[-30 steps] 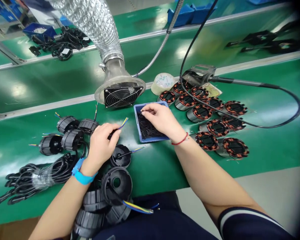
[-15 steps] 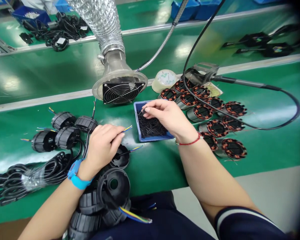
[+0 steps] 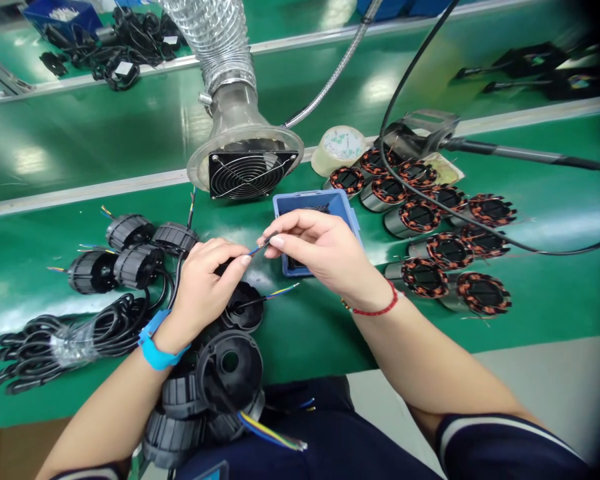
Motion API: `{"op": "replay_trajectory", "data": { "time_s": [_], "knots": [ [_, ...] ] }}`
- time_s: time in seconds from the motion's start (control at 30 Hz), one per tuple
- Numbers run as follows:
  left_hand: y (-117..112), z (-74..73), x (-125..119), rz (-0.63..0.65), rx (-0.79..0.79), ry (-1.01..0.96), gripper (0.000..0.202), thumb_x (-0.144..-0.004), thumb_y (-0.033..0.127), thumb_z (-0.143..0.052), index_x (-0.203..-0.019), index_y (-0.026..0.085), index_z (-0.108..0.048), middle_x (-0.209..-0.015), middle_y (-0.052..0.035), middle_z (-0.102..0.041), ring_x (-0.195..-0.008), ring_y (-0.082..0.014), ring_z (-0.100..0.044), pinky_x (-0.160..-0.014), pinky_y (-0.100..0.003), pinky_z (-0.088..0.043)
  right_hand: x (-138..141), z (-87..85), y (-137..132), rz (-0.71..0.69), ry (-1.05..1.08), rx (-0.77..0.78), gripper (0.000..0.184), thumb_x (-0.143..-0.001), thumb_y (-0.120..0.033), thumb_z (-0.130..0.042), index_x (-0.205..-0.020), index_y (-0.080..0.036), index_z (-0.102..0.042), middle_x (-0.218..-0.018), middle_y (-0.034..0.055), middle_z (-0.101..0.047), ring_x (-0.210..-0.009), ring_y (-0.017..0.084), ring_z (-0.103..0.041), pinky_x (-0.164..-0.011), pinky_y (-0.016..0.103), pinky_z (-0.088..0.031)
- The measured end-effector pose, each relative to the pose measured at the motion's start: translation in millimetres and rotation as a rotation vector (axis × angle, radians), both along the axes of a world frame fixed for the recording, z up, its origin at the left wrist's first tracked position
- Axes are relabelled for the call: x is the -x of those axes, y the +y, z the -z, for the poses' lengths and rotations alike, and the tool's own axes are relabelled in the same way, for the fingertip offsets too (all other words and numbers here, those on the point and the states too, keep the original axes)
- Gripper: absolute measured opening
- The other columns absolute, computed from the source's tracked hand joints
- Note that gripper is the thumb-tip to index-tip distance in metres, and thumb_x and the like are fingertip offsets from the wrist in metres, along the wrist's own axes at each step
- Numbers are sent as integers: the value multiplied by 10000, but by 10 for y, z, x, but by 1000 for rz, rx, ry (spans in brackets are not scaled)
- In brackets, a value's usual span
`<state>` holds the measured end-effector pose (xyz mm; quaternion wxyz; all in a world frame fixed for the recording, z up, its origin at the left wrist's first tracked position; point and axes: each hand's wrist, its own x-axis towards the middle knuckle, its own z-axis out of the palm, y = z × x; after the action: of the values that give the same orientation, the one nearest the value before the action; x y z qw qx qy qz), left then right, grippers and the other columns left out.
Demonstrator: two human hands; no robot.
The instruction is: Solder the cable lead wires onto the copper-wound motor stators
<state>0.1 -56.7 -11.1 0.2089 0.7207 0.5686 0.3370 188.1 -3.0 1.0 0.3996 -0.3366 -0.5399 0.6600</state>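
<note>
My left hand is closed in a pinch on thin coloured wires, whose ends point right. Thumb and forefinger of my right hand pinch a short black sleeve, which meets the wire tips; whether it is around them I cannot tell. Behind my right hand stands a blue bin, holding many such black sleeves and partly hidden by the hand. Below my left hand, black round housings with wires coming out are stacked against my lap.
Several black housings and a bundled black cable lie at left. A fan under a duct hangs ahead. Copper-wound stators, a tape roll and a soldering iron with a looping cord are at right.
My right hand has come out of the blue bin with a black sleeve and moved left to the wire ends in my left hand. The view has shifted slightly.
</note>
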Motion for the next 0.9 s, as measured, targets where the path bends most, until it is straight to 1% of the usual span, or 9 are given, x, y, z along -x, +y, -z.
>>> {"op": "replay_trajectory", "data": {
  "time_s": [0.17, 0.3, 0.47, 0.63, 0.7, 0.83, 0.9],
  "knots": [
    [3, 18, 0, -4, -42, -10, 166, -920, 267, -566, -865, 202, -709, -795, -13, -705, -750, -153, -613, -734, -303, -430, -16, 2, 6, -29, -43, -38, 107, -783, -257, -720, -829, -163, -697, -754, 13, -711, -700, 122, -680, -687, 246, -570],
    [-1, 34, 1, 7, -59, -24, 140, -914, 246, -582, -858, 199, -702, -785, -2, -695, -745, -144, -605, -731, -298, -421, 8, 23, 10, -42, -49, -25, 84, -789, -225, -690, -833, -153, -687, -707, 5, -695, -665, 107, -655, -665, 234, -554],
    [2, 39, -1, -38, -34, -112, 118, -910, 229, -586, -850, 198, -683, -801, 9, -687, -749, -133, -598, -717, -280, -416, 74, 99, -16, -72, -81, -10, 62, -793, -216, -663, -802, -154, -663, -678, -14, -664, -625, 86, -618, -605, 207, -503],
    [0, 16, 0, -59, -7, -134, 147, -912, 237, -569, -810, 196, -667, -753, 17, -654, -700, -126, -569, -683, -273, -397, 121, 134, -50, -118, -148, -48, 61, -803, -214, -647, -810, -159, -671, -712, -15, -667, -648, 90, -617, -630, 221, -501],
    [0, 3, 3, -51, 12, -133, 175, -916, 241, -556, -779, 193, -655, -723, 19, -637, -679, -125, -557, -677, -274, -392, 99, 120, -34, -97, -150, -48, 81, -811, -234, -654, -818, -156, -674, -709, -7, -673, -649, 96, -625, -627, 226, -510],
    [3, -10, 9, -11, 21, -103, 187, -902, 230, -567, -735, 194, -645, -691, 27, -632, -667, -122, -548, -685, -280, -384, 29, 67, 3, 4, -42, -48, 129, -813, -285, -694, -833, -160, -666, -750, 12, -705, -657, 103, -653, -623, 225, -539],
    [5, -11, 10, -5, 17, -87, 177, -894, 220, -573, -736, 197, -650, -694, 31, -642, -665, -120, -549, -691, -284, -381, 13, 41, 2, 12, -18, -59, 148, -811, -301, -714, -833, -162, -666, -748, 12, -708, -657, 104, -660, -631, 227, -550]
  ]
}}
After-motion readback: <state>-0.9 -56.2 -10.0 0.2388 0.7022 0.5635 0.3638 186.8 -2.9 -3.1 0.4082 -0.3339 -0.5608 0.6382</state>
